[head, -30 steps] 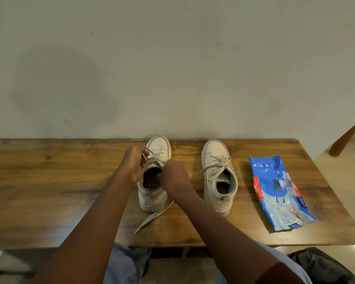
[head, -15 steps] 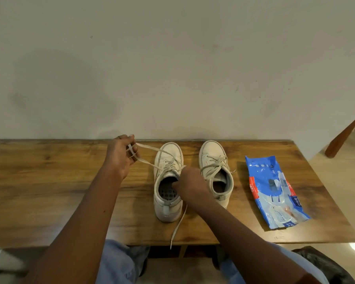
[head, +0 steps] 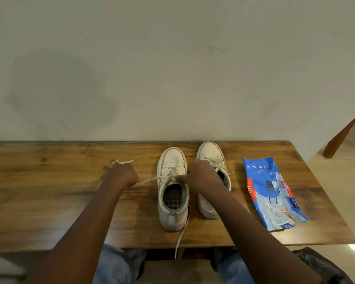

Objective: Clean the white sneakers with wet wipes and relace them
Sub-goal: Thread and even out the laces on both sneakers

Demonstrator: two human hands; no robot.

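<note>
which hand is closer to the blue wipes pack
Right. The right hand is at the right sneaker, the one nearest the wipes pack. The left hand is farther off, beyond the left sneaker, gripping its lace.

We cannot read the print on the blue plastic wet-wipe packet (head: 273, 193), our right hand (head: 201, 175) hides part of the right-side white lace-up sneaker (head: 209, 151), and our blurred left hand (head: 119, 175) covers part of the pale flat shoelace (head: 150, 180).
</note>
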